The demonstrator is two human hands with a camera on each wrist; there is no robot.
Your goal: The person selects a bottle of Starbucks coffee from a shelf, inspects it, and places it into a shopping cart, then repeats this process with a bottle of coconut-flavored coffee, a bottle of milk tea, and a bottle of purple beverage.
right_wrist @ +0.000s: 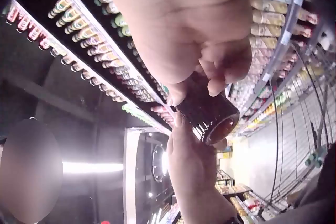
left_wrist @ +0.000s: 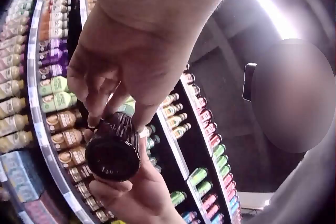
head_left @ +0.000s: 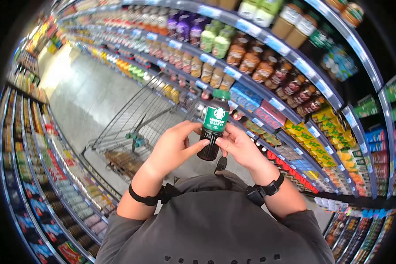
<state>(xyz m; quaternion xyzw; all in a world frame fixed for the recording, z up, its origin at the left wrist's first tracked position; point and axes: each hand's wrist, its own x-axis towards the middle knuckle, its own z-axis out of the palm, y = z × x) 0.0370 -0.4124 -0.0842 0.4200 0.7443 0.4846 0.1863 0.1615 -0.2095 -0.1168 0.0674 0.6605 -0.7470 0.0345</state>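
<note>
A dark ribbed bottle (head_left: 210, 143) with a green cap and green label is held up between both hands in the head view, cap end away from the body. The left hand (head_left: 174, 143) grips its left side, thumb across the front; the right hand (head_left: 242, 147) pinches its right side with thumb and fingers. In the left wrist view the round base of the bottle (left_wrist: 113, 158) faces the camera, below the left hand (left_wrist: 126, 61). The right wrist view has the bottle (right_wrist: 207, 111) tilted under the right hand (right_wrist: 194, 40); its label is mostly hidden there.
A wire shopping cart (head_left: 132, 132) stands beyond the left hand in the aisle. Shelves of bottled drinks (head_left: 264, 70) and yellow packs (head_left: 306, 141) curve along the right. Another stocked shelf (head_left: 53, 176) runs along the left, with grey floor (head_left: 88, 83) between.
</note>
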